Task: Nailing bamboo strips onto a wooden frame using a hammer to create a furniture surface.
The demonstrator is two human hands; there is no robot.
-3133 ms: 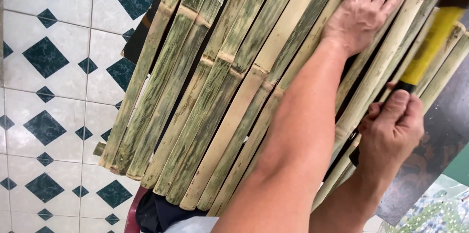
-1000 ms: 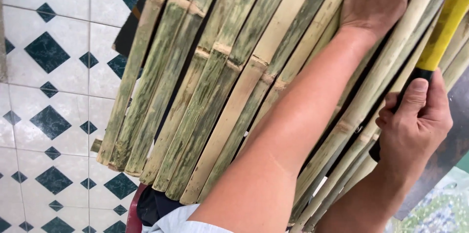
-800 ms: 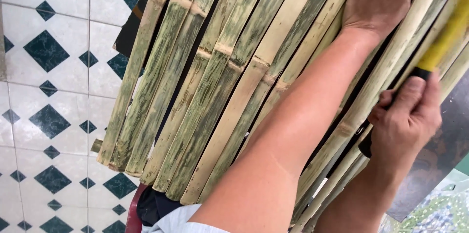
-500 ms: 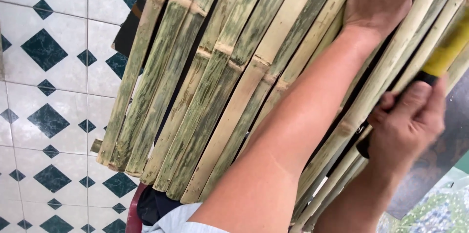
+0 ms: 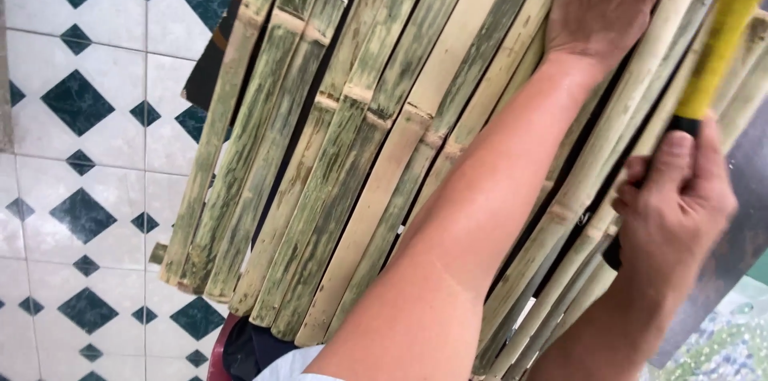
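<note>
Above a white floor (image 5: 96,93) tiled with dark teal diamonds, a person works over a panel of split bamboo slats (image 5: 360,133), green-mottled and pale, lying side by side and slanting from upper right down to lower left. The left hand (image 5: 608,9) lies flat on the slats near the top of the frame, fingers spread and pressing on the bamboo, gripping nothing; the forearm stretches diagonally across the panel. The right hand (image 5: 676,205), at the right edge, is clenched around the black grip of a hammer (image 5: 716,49), whose yellow handle rises toward the upper right corner, where only a dark part of the head shows at the frame's edge. The handle lies over the rightmost slats, close beside the left hand. Beneath the lower ends of the slats a dark red, rounded object (image 5: 232,341) shows partly, too hidden to identify. A grey slab (image 5: 740,229) and a mottled green surface (image 5: 720,349) sit at lower right.
</note>
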